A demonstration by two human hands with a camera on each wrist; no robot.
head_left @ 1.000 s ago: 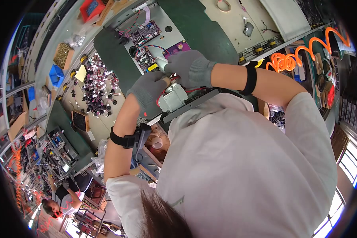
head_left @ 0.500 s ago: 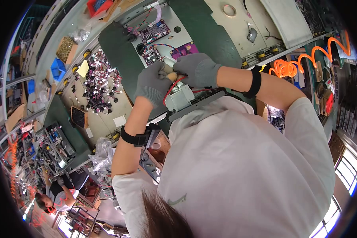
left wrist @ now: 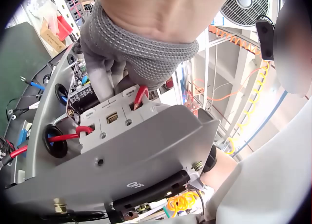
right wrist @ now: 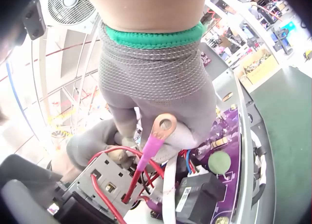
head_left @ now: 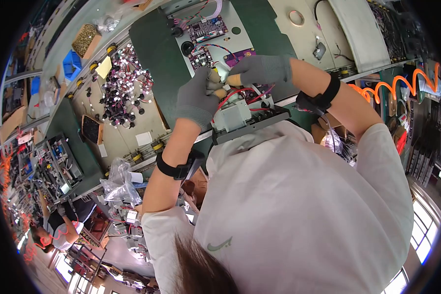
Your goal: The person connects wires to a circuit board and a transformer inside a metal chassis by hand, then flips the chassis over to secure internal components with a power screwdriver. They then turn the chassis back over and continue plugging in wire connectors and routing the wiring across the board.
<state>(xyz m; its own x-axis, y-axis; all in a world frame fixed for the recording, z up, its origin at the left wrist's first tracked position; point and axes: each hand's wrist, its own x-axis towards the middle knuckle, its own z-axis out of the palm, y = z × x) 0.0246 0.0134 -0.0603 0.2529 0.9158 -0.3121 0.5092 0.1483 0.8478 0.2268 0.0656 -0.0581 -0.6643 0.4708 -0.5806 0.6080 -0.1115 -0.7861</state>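
Note:
Both hands wear grey gloves with tan fingertips and meet above an open metal chassis. In the head view my left hand [head_left: 196, 100] has curled fingers, with thumb and finger pinched at a small white connector [head_left: 226, 87]. My right hand [head_left: 264, 72] is just beside it, fingertips pointing at the left ones; cannot tell what it holds. Below the hands sits a pale switch block [head_left: 232, 116] with red wires [left wrist: 61, 137], behind a grey panel [left wrist: 122, 160] marked OFF. A copper ring terminal [right wrist: 160, 131] with a pink sleeve stands up before the right hand.
Circuit boards [head_left: 208, 29] and a purple board [head_left: 242, 56] are mounted in the chassis, on a green mat [head_left: 154, 68]. Left of it lies a pile of wired connectors [head_left: 125, 93]. An orange coiled hose [head_left: 404, 81] hangs at right. Another person [head_left: 59, 230] works far left.
The head view has shifted, moving the chassis rightward in it. My hands have drawn slightly apart, the right one rising and uncovering more of the red wires and switch block.

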